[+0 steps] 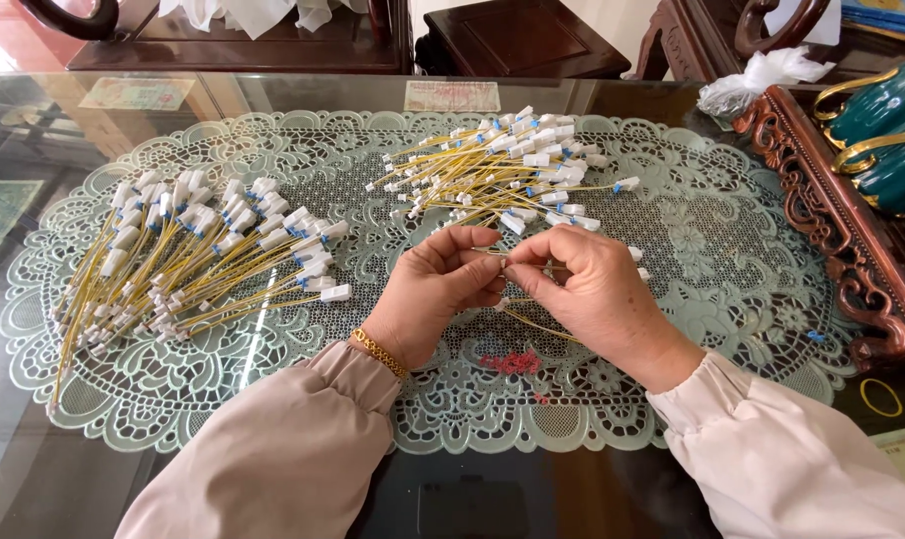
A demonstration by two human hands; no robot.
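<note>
Both hands met near the middle of the frame, above a pale green lace mat (672,299) that covered most of the glass table (33,160). The left hand (434,289) was curled, its thumb and fingertips pinched together on the end of a thin yellow cable (544,327). The right hand (592,289) was likewise closed in a pinch, thumb against forefinger, gripping the same cable just beside the left fingertips, so that the two hands nearly touched. The cable ran down and to the right beneath the right hand, and a white plug (636,254) showed just past the right knuckles. Whether that plug belonged to the held cable could not be told.

A gold bracelet (378,351) sat on the left wrist, above a beige sleeve (293,449).

Just above the hands, in the upper middle of the frame, lay a loose pile of yellow cables with white plugs (502,170). A second, neater bundle of the same cables (193,260) fanned out on the left of the mat, well apart from the hands. A small heap of red bits (510,361) lay on the mat just below the hands. At the right edge stood a carved wooden tray (822,220) bearing teal cups (887,130).
</note>
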